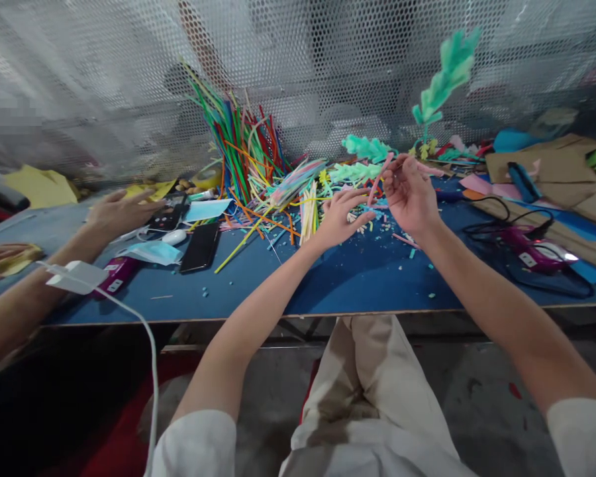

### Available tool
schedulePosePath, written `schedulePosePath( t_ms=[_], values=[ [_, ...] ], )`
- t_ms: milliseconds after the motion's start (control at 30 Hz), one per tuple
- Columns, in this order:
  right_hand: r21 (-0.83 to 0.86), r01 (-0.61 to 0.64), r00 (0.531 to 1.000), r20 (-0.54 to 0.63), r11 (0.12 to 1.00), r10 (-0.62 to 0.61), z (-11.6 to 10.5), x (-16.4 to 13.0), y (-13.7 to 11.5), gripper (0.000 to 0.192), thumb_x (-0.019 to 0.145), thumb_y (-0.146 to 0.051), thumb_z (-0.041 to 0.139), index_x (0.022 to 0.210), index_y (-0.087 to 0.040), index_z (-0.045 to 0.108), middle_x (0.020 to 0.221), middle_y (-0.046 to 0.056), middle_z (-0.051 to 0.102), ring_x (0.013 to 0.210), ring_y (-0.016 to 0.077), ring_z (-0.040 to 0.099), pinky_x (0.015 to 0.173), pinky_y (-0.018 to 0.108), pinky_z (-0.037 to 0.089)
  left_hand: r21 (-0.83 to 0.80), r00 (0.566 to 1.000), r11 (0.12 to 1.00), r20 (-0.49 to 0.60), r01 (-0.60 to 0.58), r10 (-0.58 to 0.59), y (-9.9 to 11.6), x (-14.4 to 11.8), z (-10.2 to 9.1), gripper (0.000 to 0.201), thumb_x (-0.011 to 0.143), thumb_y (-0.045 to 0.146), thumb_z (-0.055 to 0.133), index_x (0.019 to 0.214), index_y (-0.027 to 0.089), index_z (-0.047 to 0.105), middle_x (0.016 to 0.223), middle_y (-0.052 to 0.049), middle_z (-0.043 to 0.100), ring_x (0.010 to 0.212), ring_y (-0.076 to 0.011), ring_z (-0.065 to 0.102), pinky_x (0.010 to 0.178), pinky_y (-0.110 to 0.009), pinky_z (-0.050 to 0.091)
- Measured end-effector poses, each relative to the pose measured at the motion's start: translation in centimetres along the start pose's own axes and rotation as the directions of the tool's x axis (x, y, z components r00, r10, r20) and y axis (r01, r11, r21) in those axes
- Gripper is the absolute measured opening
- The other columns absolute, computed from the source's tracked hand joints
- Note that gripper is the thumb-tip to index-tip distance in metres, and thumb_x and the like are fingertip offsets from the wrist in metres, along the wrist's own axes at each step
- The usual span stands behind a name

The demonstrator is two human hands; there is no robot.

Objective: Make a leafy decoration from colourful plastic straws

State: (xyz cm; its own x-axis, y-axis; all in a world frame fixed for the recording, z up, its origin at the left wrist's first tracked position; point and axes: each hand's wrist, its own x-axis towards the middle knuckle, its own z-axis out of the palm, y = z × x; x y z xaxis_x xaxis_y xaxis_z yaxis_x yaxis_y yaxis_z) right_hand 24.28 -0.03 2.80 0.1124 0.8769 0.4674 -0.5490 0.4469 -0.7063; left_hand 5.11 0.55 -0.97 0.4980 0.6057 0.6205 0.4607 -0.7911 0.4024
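Note:
My right hand (411,195) is raised over the blue table, its fingers pinched on a pink pipe cleaner (379,180). The pipe cleaner slants down toward my left hand (344,215), and its lower end is close to those fingertips. My left hand has its fingers stretched out and the thumb apart; I see nothing gripped in it. Beside it lies a bundle of pale pipe cleaners (308,215). Behind my hands are a green fuzzy leafy sprig (367,148) and a taller upright one (447,76).
Many coloured pipe cleaners (241,149) stand against the perforated metal screen (298,79). At left are a phone (200,248), face masks and a co-worker's hand (122,211). A purple device (534,250) with black cables and cardboard pieces sit at right. Scraps dot the blue table (328,295).

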Motion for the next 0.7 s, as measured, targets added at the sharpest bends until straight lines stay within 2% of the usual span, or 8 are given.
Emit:
schedulePosePath(
  t_ms=[133,300,367,433,533,633,700],
  values=[
    [0.059,-0.007,0.999,0.036,0.998,0.005,0.7,-0.6,-0.5,0.035,0.078,-0.061,0.095,0.093,-0.033,0.08,0.094,-0.003,0.079,0.089,0.0138,0.079,0.083,0.025,0.071,0.002,0.996,1.0,-0.089,-0.015,0.015,0.3,0.5,-0.2,0.043,0.108,0.062,0.057,0.124,0.029,0.08,0.147,-0.009,0.072,0.142,-0.0286,0.062,0.122,-0.051,0.044],
    [0.077,-0.07,0.997,-0.01,0.995,0.071,-0.1,0.2,-0.9,0.025,0.082,-0.055,0.093,0.09,-0.039,0.076,0.096,-0.005,0.08,0.098,0.0191,0.08,0.08,0.031,0.074,-0.082,0.981,0.996,-0.19,-0.042,0.026,-0.5,1.1,-1.3,0.055,0.112,0.065,0.043,0.106,0.027,0.082,0.131,-0.009,0.079,0.129,-0.0251,0.07,0.117,-0.049,0.05],
    [0.153,-0.052,0.998,-0.031,0.987,0.057,-0.8,0.8,-1.1,0.022,0.085,-0.051,0.092,0.092,-0.039,0.075,0.093,-0.007,0.08,0.093,0.0143,0.079,0.078,0.025,0.073,-0.131,0.969,0.991,-0.246,-0.025,-0.008,-0.5,1.2,-2.0,0.057,0.112,0.067,0.042,0.105,0.026,0.081,0.12,-0.008,0.081,0.12,-0.0236,0.073,0.112,-0.046,0.054],
    [0.213,-0.019,0.999,-0.039,0.977,0.028,-1.6,1.4,-1.3,0.02,0.088,-0.049,0.09,0.095,-0.038,0.075,0.087,-0.01,0.077,0.084,0.0086,0.077,0.075,0.017,0.07,-0.185,0.951,0.983,-0.303,0.002,-0.059,-0.3,1.2,-2.7,0.058,0.111,0.07,0.041,0.106,0.026,0.079,0.104,-0.006,0.08,0.102,-0.0218,0.075,0.099,-0.041,0.058],
    [0.077,0.01,0.999,-0.054,0.997,-0.006,-2.4,2.0,-1.4,0.019,0.094,-0.052,0.084,0.095,-0.037,0.073,0.086,-0.008,0.077,0.087,0.0109,0.077,0.073,0.021,0.071,-0.192,0.939,0.98,-0.325,0.051,-0.112,0.2,1.2,-3.6,0.064,0.107,0.078,0.041,0.106,0.027,0.079,0.085,-0.003,0.073,0.078,-0.0193,0.07,0.079,-0.038,0.057],
    [-0.11,0.052,0.993,-0.103,0.993,-0.064,-3.0,2.4,-1.2,0.022,0.098,-0.057,0.076,0.092,-0.037,0.071,0.096,-0.004,0.079,0.097,0.0166,0.079,0.076,0.031,0.073,-0.13,0.947,0.987,-0.293,0.094,-0.129,0.6,1.0,-4.0,0.07,0.103,0.085,0.039,0.102,0.028,0.081,0.07,-0.001,0.063,0.068,-0.0191,0.065,0.072,-0.038,0.054],
    [-0.149,0.053,0.989,-0.132,0.987,-0.073,-3.6,2.8,-1.1,0.024,0.098,-0.058,0.074,0.089,-0.036,0.07,0.094,-0.003,0.078,0.089,0.0162,0.078,0.071,0.03,0.071,-0.113,0.945,0.987,-0.296,0.11,-0.139,0.5,0.9,-4.2,0.073,0.101,0.087,0.039,0.098,0.027,0.081,0.063,0.0,0.055,0.063,-0.0183,0.06,0.068,-0.037,0.051]
  ],
)
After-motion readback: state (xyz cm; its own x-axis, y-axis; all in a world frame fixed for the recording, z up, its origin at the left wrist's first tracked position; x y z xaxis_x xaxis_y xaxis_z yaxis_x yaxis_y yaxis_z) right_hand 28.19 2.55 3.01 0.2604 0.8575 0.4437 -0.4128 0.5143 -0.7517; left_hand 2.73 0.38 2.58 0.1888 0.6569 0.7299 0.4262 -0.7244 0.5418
